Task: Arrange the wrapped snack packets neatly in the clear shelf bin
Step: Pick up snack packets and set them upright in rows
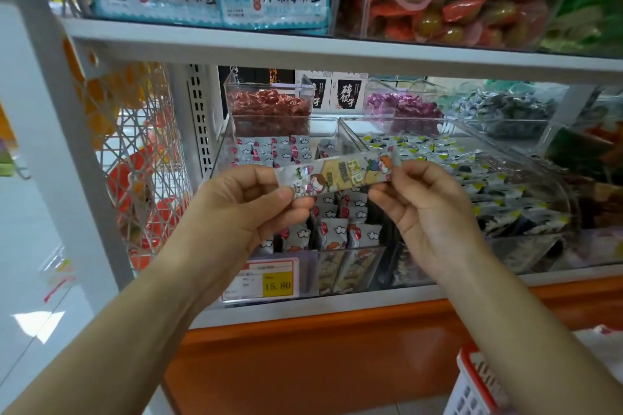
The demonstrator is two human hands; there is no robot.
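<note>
Head view: the left hand [249, 204] pinches one end, and the right hand [426, 209] the other, of a long silver cartoon-printed wrapped snack packet [340, 174], held level just above the clear plastic shelf bin [220, 152], where small white-and-red packets [333, 232] stand in rows

One wide-angle head camera looks forward and slightly down from close before the shelving, with the left hand [242, 209] and right hand [428, 209] meeting on a packet [337, 173] at centre, the bin [350, 256] just beyond, the upper shelf [303, 50] across the top and the floor [27, 246] far left.
</note>
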